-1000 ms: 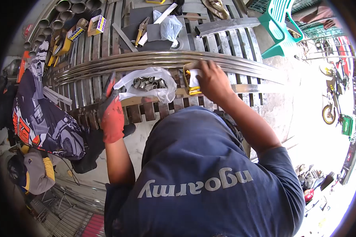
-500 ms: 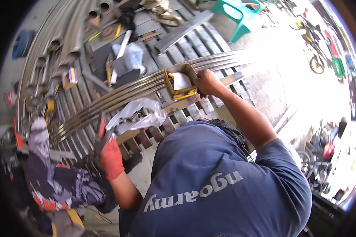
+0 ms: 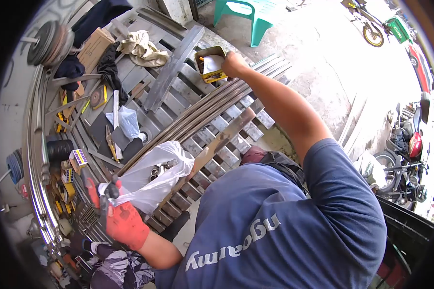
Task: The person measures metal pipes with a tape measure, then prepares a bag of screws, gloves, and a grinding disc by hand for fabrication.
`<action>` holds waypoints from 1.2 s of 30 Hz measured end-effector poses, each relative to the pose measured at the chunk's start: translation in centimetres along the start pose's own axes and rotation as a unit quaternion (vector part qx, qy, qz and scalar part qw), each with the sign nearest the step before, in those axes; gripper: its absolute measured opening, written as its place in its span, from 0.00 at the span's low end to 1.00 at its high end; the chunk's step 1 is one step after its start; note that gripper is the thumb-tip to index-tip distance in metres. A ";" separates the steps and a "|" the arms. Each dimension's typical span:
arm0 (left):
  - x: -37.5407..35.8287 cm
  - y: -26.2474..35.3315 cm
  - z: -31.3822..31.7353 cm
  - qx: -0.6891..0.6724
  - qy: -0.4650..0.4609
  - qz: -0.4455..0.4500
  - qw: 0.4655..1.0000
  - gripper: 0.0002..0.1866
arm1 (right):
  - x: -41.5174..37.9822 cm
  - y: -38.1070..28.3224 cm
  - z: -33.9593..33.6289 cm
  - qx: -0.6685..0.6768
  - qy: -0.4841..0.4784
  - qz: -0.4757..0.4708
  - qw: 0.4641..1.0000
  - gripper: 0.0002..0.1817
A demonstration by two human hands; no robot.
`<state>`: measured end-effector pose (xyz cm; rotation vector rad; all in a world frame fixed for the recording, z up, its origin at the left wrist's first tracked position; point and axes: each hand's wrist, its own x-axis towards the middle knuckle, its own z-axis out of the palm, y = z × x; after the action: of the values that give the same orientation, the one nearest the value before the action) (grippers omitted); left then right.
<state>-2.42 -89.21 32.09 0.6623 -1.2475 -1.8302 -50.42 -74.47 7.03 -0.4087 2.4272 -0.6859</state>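
My left hand (image 3: 126,225), in a red glove with dark grey fingertips, is closed on the gathered edge of a white plastic bag (image 3: 132,188). Several shiny metal fittings (image 3: 162,169) lie inside the bag, which rests on the slatted metal table (image 3: 228,155). Out at full reach, my bare right hand (image 3: 234,65) grips the near right rim of a yellow rectangular tin (image 3: 213,77). White paper and a small orange item show inside the tin. A bundle of long metal tubes (image 3: 194,114) runs diagonally between the bag and the tin.
A grey metal bar (image 3: 174,68) lies across the slats beside the tin. Clear plastic (image 3: 128,123), beige cloth (image 3: 142,49) and a tape measure (image 3: 98,97) sit further left. Pipes (image 3: 31,159) line the left wall. Beyond the table stand a green chair (image 3: 255,12) and motorcycles (image 3: 412,139).
My right hand has carried the tin forward, from over the tubes to their far side. My left hand has kept hold of the bag, which now looks more spread out. The view has turned.
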 end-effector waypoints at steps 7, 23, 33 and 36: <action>5.1 -3.2 7.9 0.028 0.048 0.048 0.997 0.38 | 3.7 4.1 -1.8 -0.036 -0.018 -0.052 0.998 0.20; 6.4 -18.1 11.9 0.007 0.100 -0.182 0.978 0.31 | -6.1 -2.2 1.7 0.110 -0.035 -0.296 0.948 0.65; 3.5 -17.8 10.2 -0.013 0.018 -0.194 0.981 0.38 | -5.0 -7.0 9.3 -0.077 -0.136 -0.604 0.781 0.13; 4.0 -17.5 10.5 -0.005 -0.030 -0.218 0.975 0.40 | -4.2 -10.9 9.7 -0.352 -0.218 -0.446 0.793 0.21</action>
<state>-18.42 -84.00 19.85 0.9395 -1.1971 -2.2237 -39.80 -85.31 8.14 -1.8569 1.8448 0.0565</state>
